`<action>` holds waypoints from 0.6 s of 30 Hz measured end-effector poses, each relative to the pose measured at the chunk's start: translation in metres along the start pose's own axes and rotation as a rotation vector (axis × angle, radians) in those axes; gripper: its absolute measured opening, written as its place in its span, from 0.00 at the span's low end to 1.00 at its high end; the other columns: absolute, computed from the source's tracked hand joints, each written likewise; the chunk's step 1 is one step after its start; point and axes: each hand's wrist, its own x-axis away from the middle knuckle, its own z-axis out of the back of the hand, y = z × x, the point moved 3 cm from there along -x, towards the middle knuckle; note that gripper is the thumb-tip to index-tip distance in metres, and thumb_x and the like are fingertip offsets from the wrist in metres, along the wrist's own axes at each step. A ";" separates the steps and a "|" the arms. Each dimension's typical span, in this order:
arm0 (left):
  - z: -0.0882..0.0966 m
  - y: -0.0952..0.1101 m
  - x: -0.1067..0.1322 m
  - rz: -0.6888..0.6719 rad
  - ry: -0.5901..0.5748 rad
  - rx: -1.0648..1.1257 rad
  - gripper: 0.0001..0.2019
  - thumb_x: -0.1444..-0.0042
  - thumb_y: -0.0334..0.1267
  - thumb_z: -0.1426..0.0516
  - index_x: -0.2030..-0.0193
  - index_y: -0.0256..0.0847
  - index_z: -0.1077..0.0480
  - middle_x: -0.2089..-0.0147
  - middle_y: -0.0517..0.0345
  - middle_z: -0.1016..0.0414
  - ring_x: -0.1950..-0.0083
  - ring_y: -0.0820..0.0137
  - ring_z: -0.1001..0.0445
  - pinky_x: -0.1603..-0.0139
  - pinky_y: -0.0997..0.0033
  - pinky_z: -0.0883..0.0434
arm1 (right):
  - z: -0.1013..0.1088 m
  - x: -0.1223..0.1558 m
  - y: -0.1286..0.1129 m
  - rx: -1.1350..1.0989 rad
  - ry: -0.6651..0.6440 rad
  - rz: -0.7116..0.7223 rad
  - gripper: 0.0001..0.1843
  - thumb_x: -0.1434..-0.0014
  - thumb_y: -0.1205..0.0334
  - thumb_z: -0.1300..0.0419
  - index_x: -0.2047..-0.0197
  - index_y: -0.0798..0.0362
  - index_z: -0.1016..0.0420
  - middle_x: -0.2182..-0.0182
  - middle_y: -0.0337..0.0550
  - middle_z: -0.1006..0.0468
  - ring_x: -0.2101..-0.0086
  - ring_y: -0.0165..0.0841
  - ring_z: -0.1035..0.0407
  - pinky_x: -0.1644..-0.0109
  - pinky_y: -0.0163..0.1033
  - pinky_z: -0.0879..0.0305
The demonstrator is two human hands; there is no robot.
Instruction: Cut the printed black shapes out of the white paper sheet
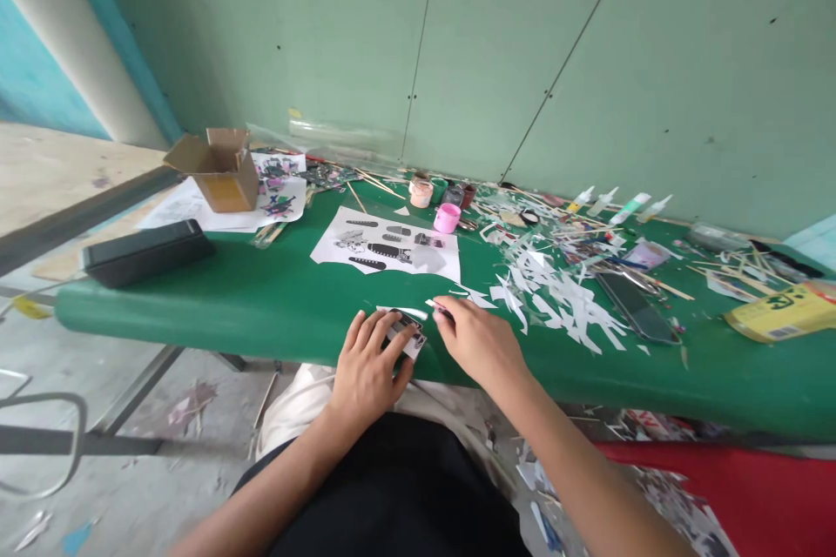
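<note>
My left hand lies with its fingers spread over a small piece of printed paper at the table's front edge, pressing it down. Black and grey print shows between the fingers. Just to the right, my right hand is closed in a pinch around something small with a whitish tip, whose kind I cannot make out. A thin white paper strip lies along the far edge of the printed piece. Beyond both hands, a larger cut sheet with black and grey printed shapes rests on the green table.
White paper scraps spread to the right, beside a dark phone-like slab. Paint jars, one pink, and several glue bottles stand behind. At left are a cardboard box and a dark case. A yellow package lies far right.
</note>
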 end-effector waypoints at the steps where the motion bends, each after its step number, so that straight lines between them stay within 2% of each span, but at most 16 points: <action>1: 0.000 0.000 0.001 0.000 0.001 0.005 0.16 0.41 0.37 0.44 0.46 0.45 0.29 0.43 0.51 0.27 0.40 0.58 0.32 0.34 0.50 0.41 | -0.003 -0.003 0.000 -0.017 0.016 -0.018 0.18 0.32 0.55 0.52 0.43 0.44 0.30 0.54 0.43 0.21 0.62 0.33 0.24 0.65 0.34 0.34; 4: 0.000 -0.001 0.002 0.004 0.003 0.012 0.14 0.40 0.37 0.46 0.48 0.44 0.28 0.42 0.51 0.26 0.38 0.58 0.32 0.34 0.50 0.41 | -0.012 -0.011 -0.002 -0.038 0.011 -0.049 0.18 0.33 0.53 0.50 0.44 0.46 0.30 0.55 0.43 0.21 0.63 0.33 0.25 0.66 0.35 0.35; 9: 0.000 -0.004 0.003 0.007 0.021 0.020 0.12 0.40 0.37 0.45 0.50 0.44 0.28 0.41 0.51 0.27 0.38 0.58 0.32 0.35 0.52 0.40 | -0.011 -0.016 0.003 0.022 0.031 -0.123 0.18 0.31 0.58 0.53 0.43 0.47 0.31 0.54 0.46 0.22 0.65 0.33 0.25 0.69 0.35 0.37; 15: 0.001 -0.005 0.004 0.005 0.008 0.055 0.12 0.39 0.37 0.46 0.50 0.43 0.29 0.42 0.52 0.27 0.38 0.59 0.32 0.35 0.52 0.40 | -0.005 -0.012 -0.005 -0.136 0.068 0.015 0.17 0.31 0.58 0.54 0.44 0.45 0.30 0.52 0.42 0.22 0.61 0.32 0.26 0.65 0.33 0.36; 18: 0.003 -0.006 0.003 0.008 0.020 0.091 0.08 0.40 0.39 0.45 0.55 0.41 0.29 0.43 0.52 0.25 0.39 0.59 0.31 0.35 0.53 0.40 | -0.008 -0.013 -0.007 -0.182 0.067 0.042 0.17 0.31 0.58 0.54 0.46 0.46 0.29 0.54 0.41 0.21 0.61 0.32 0.26 0.64 0.33 0.36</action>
